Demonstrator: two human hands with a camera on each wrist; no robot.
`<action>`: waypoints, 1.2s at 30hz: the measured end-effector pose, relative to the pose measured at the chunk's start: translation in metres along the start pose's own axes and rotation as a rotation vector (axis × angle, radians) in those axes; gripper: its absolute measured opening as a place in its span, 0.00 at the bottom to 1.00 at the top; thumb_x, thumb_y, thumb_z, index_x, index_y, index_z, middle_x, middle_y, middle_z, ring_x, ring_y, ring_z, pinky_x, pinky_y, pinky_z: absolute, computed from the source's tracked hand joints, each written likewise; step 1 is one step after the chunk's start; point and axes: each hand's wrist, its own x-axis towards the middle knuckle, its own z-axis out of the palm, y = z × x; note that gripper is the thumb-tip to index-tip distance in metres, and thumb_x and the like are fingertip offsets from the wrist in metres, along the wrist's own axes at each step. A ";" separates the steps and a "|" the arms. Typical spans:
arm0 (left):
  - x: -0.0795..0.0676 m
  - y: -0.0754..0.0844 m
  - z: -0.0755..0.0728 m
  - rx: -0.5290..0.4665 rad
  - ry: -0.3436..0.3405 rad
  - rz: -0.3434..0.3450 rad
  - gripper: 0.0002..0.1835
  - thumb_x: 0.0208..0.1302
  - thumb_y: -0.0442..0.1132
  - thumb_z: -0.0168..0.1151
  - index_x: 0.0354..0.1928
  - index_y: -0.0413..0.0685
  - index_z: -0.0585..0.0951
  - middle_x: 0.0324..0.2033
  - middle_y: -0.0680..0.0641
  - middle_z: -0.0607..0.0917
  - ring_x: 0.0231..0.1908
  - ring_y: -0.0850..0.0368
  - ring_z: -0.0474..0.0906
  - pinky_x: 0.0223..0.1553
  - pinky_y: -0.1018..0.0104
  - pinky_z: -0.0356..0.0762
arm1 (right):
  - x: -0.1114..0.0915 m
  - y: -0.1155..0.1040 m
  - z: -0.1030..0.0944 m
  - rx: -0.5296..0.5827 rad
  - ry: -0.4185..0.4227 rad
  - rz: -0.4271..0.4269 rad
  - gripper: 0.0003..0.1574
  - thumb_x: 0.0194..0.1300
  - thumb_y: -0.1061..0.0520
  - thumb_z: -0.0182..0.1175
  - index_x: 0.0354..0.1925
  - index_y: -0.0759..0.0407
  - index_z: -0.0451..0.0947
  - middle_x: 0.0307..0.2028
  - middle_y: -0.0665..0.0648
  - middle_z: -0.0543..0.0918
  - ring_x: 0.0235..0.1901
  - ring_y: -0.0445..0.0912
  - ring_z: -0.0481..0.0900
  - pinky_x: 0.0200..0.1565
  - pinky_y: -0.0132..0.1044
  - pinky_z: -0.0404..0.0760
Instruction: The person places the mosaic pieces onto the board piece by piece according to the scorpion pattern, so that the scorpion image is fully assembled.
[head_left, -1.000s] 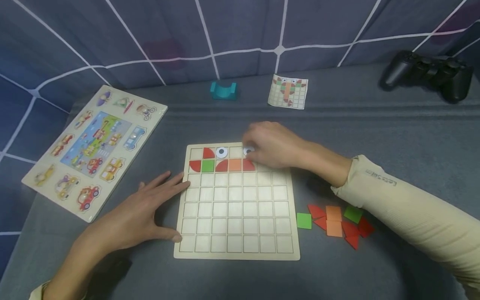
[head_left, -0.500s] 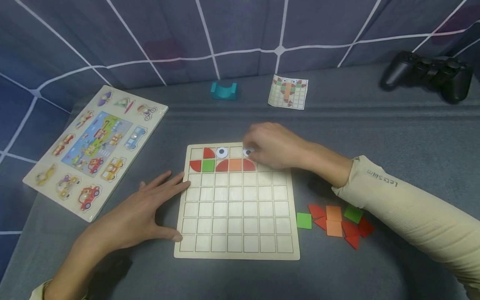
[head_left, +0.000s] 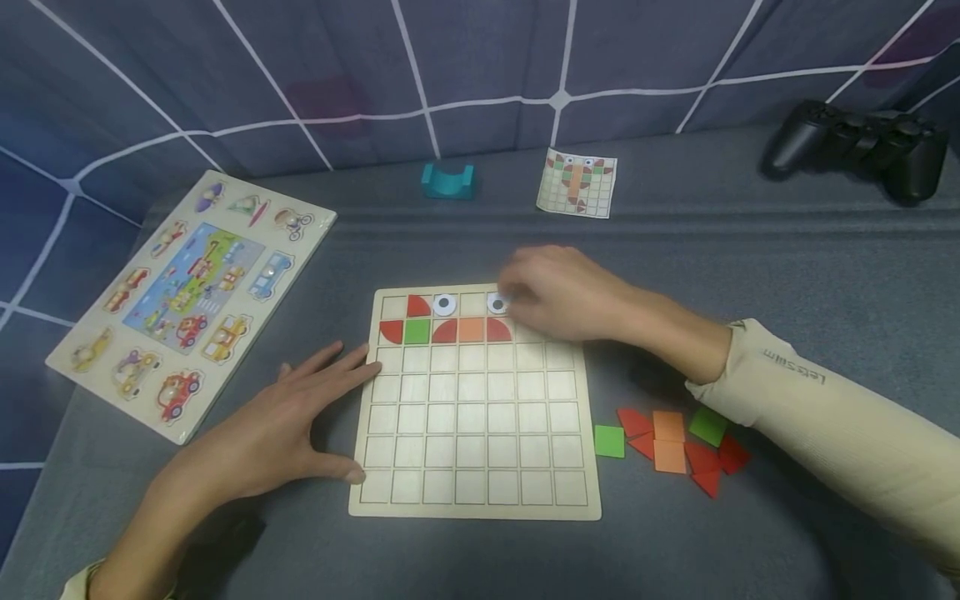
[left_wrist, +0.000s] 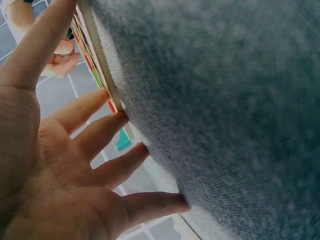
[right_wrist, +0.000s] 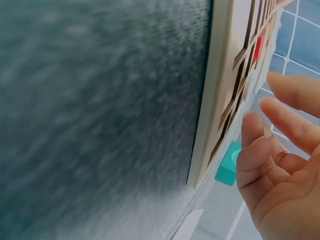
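A wooden grid board (head_left: 471, 421) lies flat on the grey cloth. My left hand (head_left: 281, 429) has its fingers spread, with the thumb and fingertips at the board's left edge. My right hand (head_left: 566, 293) is over the top right of the board, just beside the right eye tile (head_left: 496, 303). In the right wrist view its fingers bend loosely, with a gap at the thumb and nothing between them. The left eye tile (head_left: 445, 305), red quarter-circle tiles (head_left: 391, 332), a green square tile (head_left: 416, 332) and an orange square tile (head_left: 471, 330) fill cells in the top two rows.
Loose green, orange and red tiles (head_left: 668, 457) lie right of the board. Behind it are a pattern card (head_left: 577, 185) and a teal block (head_left: 447, 182). A vehicle peg puzzle (head_left: 258, 231) lies at the left, a black game controller (head_left: 855, 152) at the far right.
My right hand has drawn slightly to the right, and its fingertips have come off the right eye tile, which now shows more fully. The left hand has stayed in place.
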 end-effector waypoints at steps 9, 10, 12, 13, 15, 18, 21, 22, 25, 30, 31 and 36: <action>0.000 0.000 0.000 0.000 0.001 -0.001 0.60 0.35 0.72 0.73 0.73 0.59 0.65 0.75 0.46 0.58 0.74 0.38 0.45 0.59 0.20 0.45 | -0.035 0.009 -0.010 0.027 0.028 0.030 0.12 0.60 0.63 0.63 0.44 0.60 0.85 0.37 0.53 0.81 0.32 0.45 0.74 0.37 0.42 0.75; 0.000 0.000 0.000 0.001 0.001 -0.001 0.60 0.35 0.72 0.73 0.73 0.59 0.65 0.75 0.46 0.58 0.74 0.38 0.45 0.59 0.20 0.45 | -0.040 0.010 -0.011 0.027 0.025 0.036 0.12 0.61 0.63 0.63 0.44 0.59 0.85 0.36 0.53 0.81 0.32 0.45 0.74 0.36 0.41 0.75; 0.000 0.001 0.000 0.003 0.000 -0.004 0.60 0.34 0.72 0.73 0.73 0.59 0.65 0.75 0.46 0.58 0.74 0.38 0.45 0.59 0.20 0.45 | -0.051 0.012 -0.014 0.016 0.020 0.048 0.11 0.62 0.62 0.64 0.44 0.58 0.85 0.36 0.52 0.80 0.31 0.44 0.72 0.34 0.40 0.73; 0.000 0.001 0.000 0.003 -0.001 -0.005 0.60 0.34 0.72 0.73 0.73 0.59 0.65 0.75 0.46 0.58 0.74 0.38 0.45 0.59 0.20 0.45 | -0.056 0.012 -0.016 0.008 0.019 0.052 0.11 0.62 0.62 0.65 0.44 0.58 0.85 0.36 0.51 0.80 0.30 0.43 0.72 0.33 0.40 0.72; 0.000 0.001 0.001 0.004 -0.001 -0.009 0.60 0.34 0.72 0.73 0.73 0.59 0.65 0.75 0.45 0.58 0.74 0.38 0.45 0.59 0.20 0.45 | -0.066 0.014 -0.018 -0.010 0.017 0.069 0.11 0.62 0.60 0.67 0.44 0.57 0.85 0.37 0.50 0.80 0.30 0.43 0.72 0.33 0.39 0.72; 0.000 0.001 0.000 0.002 0.000 -0.011 0.60 0.34 0.72 0.74 0.73 0.59 0.66 0.75 0.46 0.58 0.74 0.38 0.45 0.59 0.20 0.44 | -0.081 0.019 -0.021 -0.038 0.014 0.096 0.14 0.60 0.58 0.70 0.46 0.55 0.85 0.40 0.50 0.81 0.30 0.42 0.72 0.34 0.39 0.73; 0.000 0.001 0.000 0.000 -0.001 -0.013 0.60 0.34 0.71 0.74 0.74 0.59 0.65 0.75 0.46 0.58 0.74 0.38 0.44 0.59 0.20 0.44 | -0.095 0.024 -0.022 -0.062 0.016 0.125 0.16 0.60 0.55 0.71 0.47 0.54 0.85 0.39 0.49 0.81 0.28 0.40 0.71 0.32 0.38 0.72; 0.000 0.001 0.001 -0.002 -0.001 -0.013 0.60 0.34 0.71 0.74 0.73 0.59 0.65 0.75 0.46 0.58 0.74 0.38 0.45 0.59 0.20 0.44 | -0.100 0.026 -0.022 -0.070 0.019 0.128 0.16 0.60 0.55 0.71 0.47 0.54 0.85 0.38 0.48 0.80 0.27 0.39 0.70 0.31 0.37 0.72; 0.000 0.001 0.001 -0.002 -0.005 -0.013 0.61 0.34 0.72 0.74 0.74 0.59 0.65 0.75 0.45 0.57 0.74 0.37 0.44 0.59 0.20 0.44 | -0.112 0.032 -0.022 -0.098 0.033 0.140 0.16 0.59 0.54 0.72 0.46 0.54 0.85 0.36 0.46 0.80 0.25 0.37 0.68 0.29 0.36 0.71; 0.001 0.001 0.001 -0.001 -0.006 -0.010 0.60 0.34 0.72 0.73 0.74 0.59 0.65 0.75 0.45 0.57 0.74 0.37 0.44 0.59 0.20 0.44 | -0.131 0.040 -0.027 -0.149 0.002 0.202 0.17 0.58 0.52 0.73 0.46 0.53 0.85 0.36 0.46 0.78 0.26 0.38 0.68 0.28 0.35 0.70; 0.001 0.001 0.001 0.000 -0.005 -0.009 0.60 0.34 0.73 0.73 0.74 0.59 0.65 0.75 0.45 0.57 0.74 0.37 0.45 0.59 0.19 0.44 | -0.134 0.041 -0.029 -0.156 -0.016 0.217 0.18 0.57 0.51 0.73 0.46 0.53 0.85 0.36 0.47 0.77 0.26 0.38 0.68 0.28 0.35 0.70; 0.001 0.001 0.001 0.001 -0.003 -0.008 0.61 0.34 0.73 0.72 0.73 0.58 0.65 0.75 0.44 0.58 0.74 0.36 0.46 0.58 0.19 0.44 | -0.145 0.050 -0.029 -0.149 -0.114 0.274 0.19 0.53 0.49 0.76 0.43 0.50 0.84 0.36 0.45 0.78 0.30 0.39 0.71 0.33 0.39 0.74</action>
